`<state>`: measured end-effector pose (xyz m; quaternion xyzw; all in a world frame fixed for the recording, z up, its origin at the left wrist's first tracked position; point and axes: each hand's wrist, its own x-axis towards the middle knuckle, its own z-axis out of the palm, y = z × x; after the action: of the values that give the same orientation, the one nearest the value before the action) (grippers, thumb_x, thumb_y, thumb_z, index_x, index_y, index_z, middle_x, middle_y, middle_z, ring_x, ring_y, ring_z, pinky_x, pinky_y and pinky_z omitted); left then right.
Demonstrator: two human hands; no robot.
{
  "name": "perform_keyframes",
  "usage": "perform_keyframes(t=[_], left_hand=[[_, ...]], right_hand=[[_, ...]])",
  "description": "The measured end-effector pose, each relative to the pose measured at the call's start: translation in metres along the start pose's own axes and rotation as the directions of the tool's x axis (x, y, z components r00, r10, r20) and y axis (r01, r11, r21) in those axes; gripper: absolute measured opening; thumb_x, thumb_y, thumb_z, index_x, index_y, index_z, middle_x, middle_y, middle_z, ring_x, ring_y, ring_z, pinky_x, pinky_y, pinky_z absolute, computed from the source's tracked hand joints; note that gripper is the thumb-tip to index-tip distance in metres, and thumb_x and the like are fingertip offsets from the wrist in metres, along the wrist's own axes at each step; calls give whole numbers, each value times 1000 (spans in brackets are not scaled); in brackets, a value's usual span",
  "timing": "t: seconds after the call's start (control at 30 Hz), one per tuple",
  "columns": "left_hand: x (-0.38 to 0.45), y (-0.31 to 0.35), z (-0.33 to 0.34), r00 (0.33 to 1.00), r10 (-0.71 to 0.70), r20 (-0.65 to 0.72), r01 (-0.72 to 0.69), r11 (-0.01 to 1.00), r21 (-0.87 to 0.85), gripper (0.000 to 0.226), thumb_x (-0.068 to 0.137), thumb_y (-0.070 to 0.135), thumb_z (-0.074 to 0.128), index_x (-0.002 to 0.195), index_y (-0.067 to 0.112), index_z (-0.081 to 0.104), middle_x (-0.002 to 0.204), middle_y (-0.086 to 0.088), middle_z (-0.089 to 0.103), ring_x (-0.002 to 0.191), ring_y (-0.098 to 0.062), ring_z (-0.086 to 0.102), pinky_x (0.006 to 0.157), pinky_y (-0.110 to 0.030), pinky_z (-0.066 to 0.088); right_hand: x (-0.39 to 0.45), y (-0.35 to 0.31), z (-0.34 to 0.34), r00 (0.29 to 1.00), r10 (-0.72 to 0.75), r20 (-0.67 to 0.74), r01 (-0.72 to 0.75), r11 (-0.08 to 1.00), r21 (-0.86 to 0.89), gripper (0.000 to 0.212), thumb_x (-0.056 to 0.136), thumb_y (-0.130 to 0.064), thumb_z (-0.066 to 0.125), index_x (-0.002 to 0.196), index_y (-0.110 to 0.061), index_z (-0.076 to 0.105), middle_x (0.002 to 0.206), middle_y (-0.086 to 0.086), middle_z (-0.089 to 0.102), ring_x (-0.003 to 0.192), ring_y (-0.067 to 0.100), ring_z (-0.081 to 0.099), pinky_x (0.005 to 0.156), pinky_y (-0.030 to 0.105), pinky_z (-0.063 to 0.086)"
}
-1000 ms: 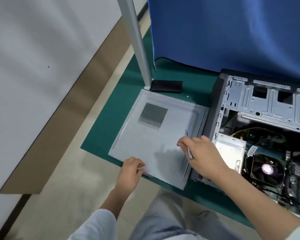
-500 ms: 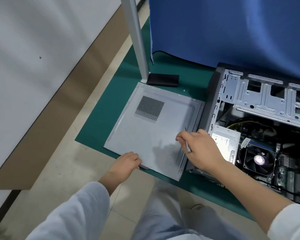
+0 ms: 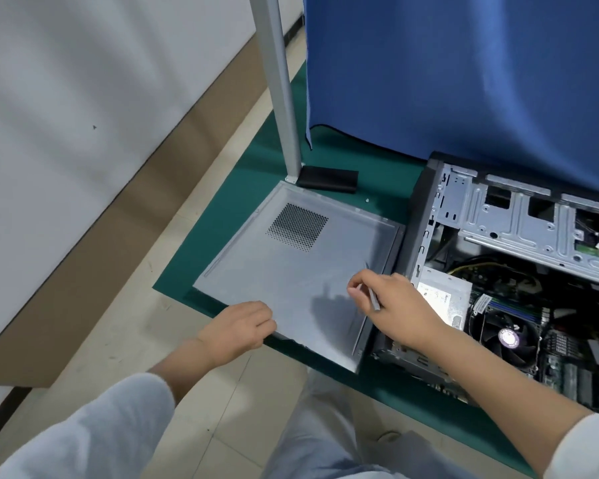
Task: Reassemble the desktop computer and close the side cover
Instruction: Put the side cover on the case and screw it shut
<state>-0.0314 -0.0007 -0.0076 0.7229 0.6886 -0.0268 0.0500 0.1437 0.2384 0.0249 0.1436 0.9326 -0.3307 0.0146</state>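
The grey side cover point(image 3: 291, 271), with a perforated vent patch, lies flat on the green mat point(image 3: 218, 223), left of the open computer case point(image 3: 426, 209). My left hand point(image 3: 239, 328) grips the cover's near edge, fingers curled over it. My right hand point(image 3: 395, 305) is at the cover's right edge beside the case, pinching a thin grey metal strip point(image 3: 372, 299); whether the strip belongs to the cover, I cannot tell. Inside the case I see the CPU fan point(image 3: 507, 338) and a silver power supply point(image 3: 443, 295).
A grey metal post point(image 3: 281, 98) with a black foot point(image 3: 327, 179) stands just beyond the cover's far corner. A blue cloth point(image 3: 464, 81) hangs behind the case. A small screw point(image 3: 367, 200) lies on the mat. Tiled floor and my knees are near me.
My view has shifted slightly. Both hands stay at the cover's edges, the left one curled more firmly over the near edge. The cover has not visibly moved.
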Motion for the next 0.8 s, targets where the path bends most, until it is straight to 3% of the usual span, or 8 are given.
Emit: perform_keyframes(t=[0.1, 0.2, 0.27, 0.47, 0.57, 0.67, 0.73, 0.8], left_hand=[[-2, -8, -44, 995, -56, -86, 54, 998, -23, 7, 65, 2, 58, 62, 8, 55, 63, -3, 49, 52, -18, 48, 38, -25, 40], [5, -18, -93, 995, -44, -87, 44, 999, -8, 5, 68, 4, 57, 68, 7, 61, 67, -4, 52, 52, -17, 50, 40, -24, 41], [15, -24, -124, 992, -75, -103, 72, 997, -33, 7, 73, 5, 56, 73, 7, 63, 71, -6, 55, 56, -19, 52, 44, -25, 44], [45, -44, -191, 969, -235, -80, 212, 951, -227, 7, 82, 4, 64, 88, 6, 60, 88, 2, 56, 82, -15, 53, 78, -27, 43], [61, -52, -208, 954, -274, -123, 223, 920, -324, 22, 80, 33, 71, 95, 25, 58, 92, 19, 49, 82, -1, 51, 75, -19, 43], [89, -54, -215, 964, -258, 60, 264, 953, -149, 60, 69, 69, 63, 120, 41, 48, 116, 29, 49, 102, 6, 49, 82, -17, 42], [112, -54, -211, 950, -265, 164, 280, 957, -76, 54, 76, 59, 65, 124, 40, 50, 114, 25, 56, 103, -2, 52, 76, -21, 39], [130, -54, -208, 953, -249, 174, 267, 960, -89, 24, 85, 39, 64, 108, 32, 63, 83, 17, 61, 81, -8, 56, 65, -24, 35]], right_hand=[[4, -18, -18, 985, 46, 166, -72, 985, 157, 33, 81, -67, 48, 103, -43, 46, 97, -26, 62, 83, -7, 57, 74, 20, 46], [8, -42, -34, 952, 28, 304, -41, 998, 37, 76, 61, -88, 45, 120, -41, 46, 117, -24, 57, 100, 1, 58, 86, 27, 49], [8, -57, -45, 946, 17, 323, 19, 994, -108, 85, 57, -90, 47, 124, -37, 45, 114, -18, 61, 99, 9, 59, 82, 30, 49], [2, -76, -97, 982, -171, 77, 188, 892, -411, 24, 89, -29, 50, 112, -28, 46, 92, 3, 62, 86, 30, 59, 62, 31, 36], [5, -79, -126, 986, -166, 22, 160, 889, -429, 22, 86, -21, 49, 107, -30, 47, 77, -1, 51, 73, 28, 51, 59, 30, 28], [12, -77, -139, 988, -153, 10, 143, 893, -428, 24, 84, -18, 49, 105, -28, 48, 80, -2, 55, 76, 27, 53, 58, 29, 28], [17, -73, -145, 990, -143, 1, 129, 889, -439, 27, 83, -15, 47, 107, -28, 49, 82, -1, 57, 77, 28, 53, 58, 30, 28], [21, -69, -152, 993, -115, -14, 96, 886, -453, 30, 82, -13, 45, 108, -27, 49, 80, -1, 56, 79, 28, 54, 59, 30, 28]])
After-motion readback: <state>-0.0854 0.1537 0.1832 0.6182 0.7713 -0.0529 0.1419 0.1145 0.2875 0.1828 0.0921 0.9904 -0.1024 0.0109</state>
